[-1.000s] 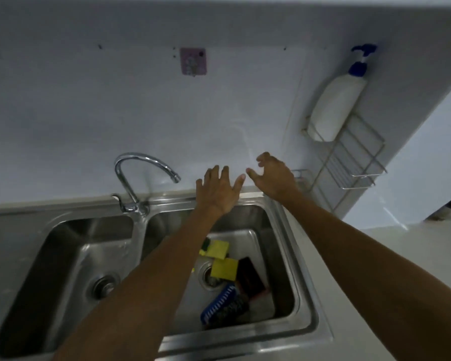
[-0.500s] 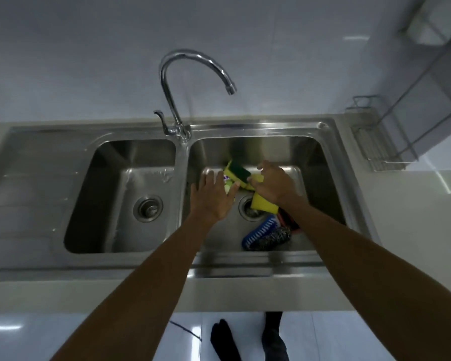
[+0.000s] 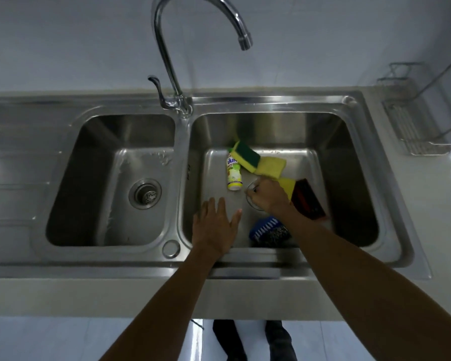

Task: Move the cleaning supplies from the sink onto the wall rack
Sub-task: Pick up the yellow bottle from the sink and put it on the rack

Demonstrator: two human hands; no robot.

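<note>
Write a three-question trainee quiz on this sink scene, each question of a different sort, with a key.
1. True or false: the small bottle stands upright in the left basin.
2. Multiple choice: the right hand is over
A) the faucet
B) the drain area of the right basin
C) the wire rack
3. Fill in: the left hand has its fingers ____ and holds nothing.

Key:
1. False. It lies on its side in the right basin, beside the green-and-yellow sponge.
2. B. The blue brush lies just nearer the camera.
3. Spread.
</note>
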